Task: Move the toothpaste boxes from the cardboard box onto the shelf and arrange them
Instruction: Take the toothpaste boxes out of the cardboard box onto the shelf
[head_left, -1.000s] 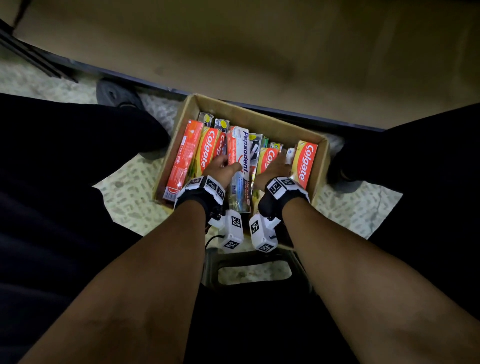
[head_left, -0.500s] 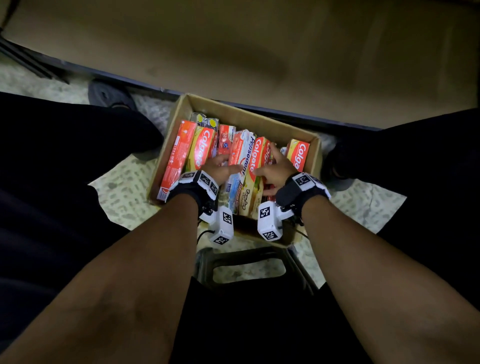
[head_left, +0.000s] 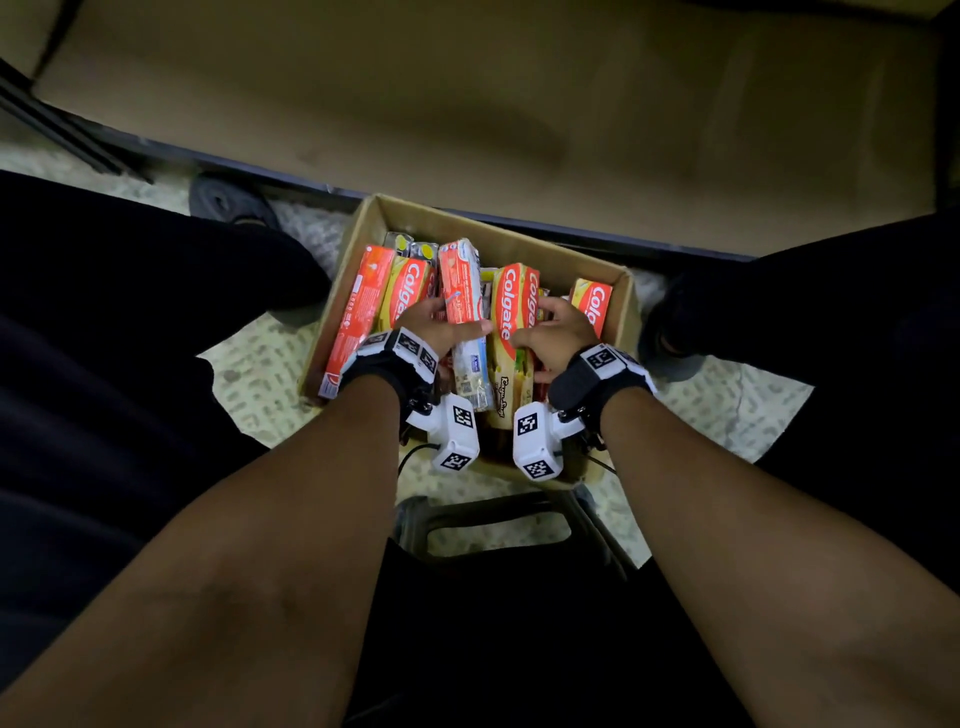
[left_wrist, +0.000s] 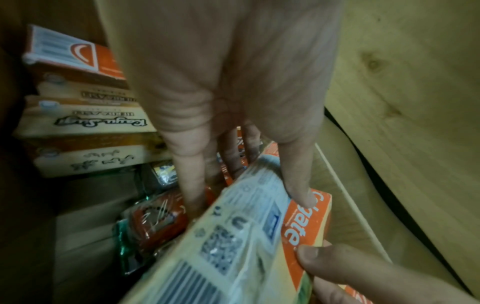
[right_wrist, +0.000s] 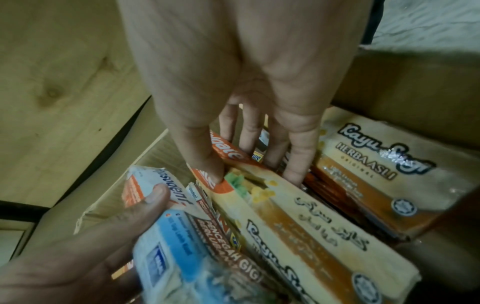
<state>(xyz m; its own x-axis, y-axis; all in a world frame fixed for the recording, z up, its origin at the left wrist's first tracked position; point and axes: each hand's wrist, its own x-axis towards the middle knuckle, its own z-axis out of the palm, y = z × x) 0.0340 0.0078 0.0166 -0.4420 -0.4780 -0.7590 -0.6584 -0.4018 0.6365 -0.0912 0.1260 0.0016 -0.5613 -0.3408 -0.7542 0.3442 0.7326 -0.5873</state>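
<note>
Left hand: left hand (head_left: 434, 332) has now lifted the white-and-blue Pepsodent carton (head_left: 464, 317), gripping it.
Right hand: right hand (head_left: 553, 338) has raised the red-and-yellow Colgate carton (head_left: 514, 317), clasped.
Meaning: first cartons leaving the brown cardboard box (head_left: 626, 312).

The near wall of the cardboard box (head_left: 613, 291) is hidden behind both wrists and their marker blocks. The left hand (head_left: 434, 332) covers the lower part of the Pepsodent box (head_left: 460, 291); the right hand (head_left: 553, 338) covers the packs beside the Colgate box (head_left: 511, 306). Packs along the far wall are too small to read. In the left wrist view the Pepsodent box (left_wrist: 233, 236) is blurred and cut off by the bottom edge. The shelf (head_left: 467, 104) runs past the frame.
</note>
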